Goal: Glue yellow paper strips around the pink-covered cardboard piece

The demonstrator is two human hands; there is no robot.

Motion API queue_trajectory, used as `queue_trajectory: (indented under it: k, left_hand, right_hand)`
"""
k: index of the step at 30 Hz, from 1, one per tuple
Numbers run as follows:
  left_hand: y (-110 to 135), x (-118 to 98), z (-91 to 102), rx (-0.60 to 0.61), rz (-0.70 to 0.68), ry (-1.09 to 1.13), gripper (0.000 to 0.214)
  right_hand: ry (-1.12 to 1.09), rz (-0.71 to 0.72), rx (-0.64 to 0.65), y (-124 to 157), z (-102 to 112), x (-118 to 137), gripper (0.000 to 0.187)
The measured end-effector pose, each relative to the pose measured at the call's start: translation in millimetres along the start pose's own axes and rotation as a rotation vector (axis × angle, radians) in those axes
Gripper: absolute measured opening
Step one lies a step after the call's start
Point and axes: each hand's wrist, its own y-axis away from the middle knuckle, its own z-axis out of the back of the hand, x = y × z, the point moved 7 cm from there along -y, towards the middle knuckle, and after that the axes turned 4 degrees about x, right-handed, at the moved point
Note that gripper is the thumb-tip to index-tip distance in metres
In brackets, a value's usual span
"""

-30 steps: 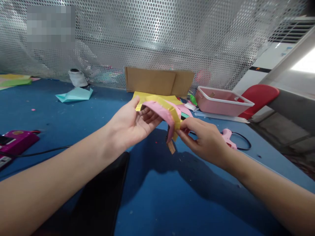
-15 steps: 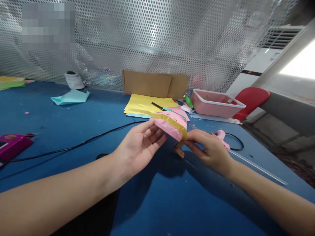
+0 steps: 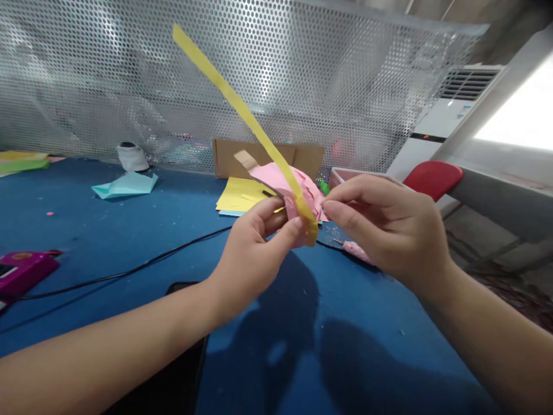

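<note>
My left hand [image 3: 259, 248] grips a pink paper craft [image 3: 274, 174] with red marks, its thumb pressed on the front and its fingers behind. Across the craft runs a yellow paper strip [image 3: 248, 118], whose long loose end sticks up to the upper left. A small tan cardboard tab [image 3: 245, 161] juts from the craft's left side. My right hand [image 3: 384, 225] is closed in a pinch at the craft's right edge; what lies between its fingertips is too small to tell.
On the blue table [image 3: 142, 230], yellow paper sheets [image 3: 235, 195] lie ahead by a cardboard piece [image 3: 222, 158]. A pink glue gun [image 3: 356, 251] and a pink bin [image 3: 341, 174] are partly behind my right hand. A black cord [image 3: 142, 266] runs left beside a purple device [image 3: 30, 270].
The craft has been lifted and turned, so the strip's loose end and the cardboard tab now point up left. My left thumb has closed onto it, and my right hand has moved up.
</note>
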Motion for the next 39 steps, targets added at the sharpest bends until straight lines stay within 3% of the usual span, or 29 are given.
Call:
queue_trajectory:
  k: [5, 14, 18, 24, 29, 33, 36, 39]
  left_hand:
    - [5.0, 0.6, -3.0, 0.020, -0.026, -0.091, 0.033]
    - [8.2, 8.0, -11.7, 0.101, -0.029, -0.069, 0.022]
    - [10.1, 14.0, -22.1, 0.071, 0.042, 0.072, 0.022]
    - [19.2, 30.4, -39.6, -0.203, 0.302, 0.334, 0.020]
    - [22.4, 36.4, -59.8, -0.314, 0.432, 0.554, 0.011]
    - [20.7, 39.5, -69.6, -0.270, 0.527, 0.715, 0.012]
    - [17.4, 38.7, -69.1, -0.185, 0.491, 0.728, 0.020]
    - [20.0, 44.3, -58.8, -0.235, 0.479, 0.645, 0.015]
  right_hand:
    - [-0.163, -0.089, 0.001, -2.2, -10.5, -2.0, 0.007]
    - [-0.063, -0.104, 0.051, -6.2, -7.1, -3.2, 0.007]
    - [0.001, -0.111, 0.205, -15.6, -5.6, -3.9, 0.012]
    - [0.149, -0.145, 0.520, -34.3, -13.5, -14.8, 0.016]
    - [0.243, -0.131, 0.759, -44.1, -25.9, -25.9, 0.016]
    - [0.314, -0.125, 0.876, -48.5, -37.0, -30.2, 0.016]
    - [0.372, -0.165, 0.952, -48.7, -47.5, -34.7, 0.016]
    - [0.384, -0.191, 0.977, -47.6, -56.5, -36.7, 0.016]
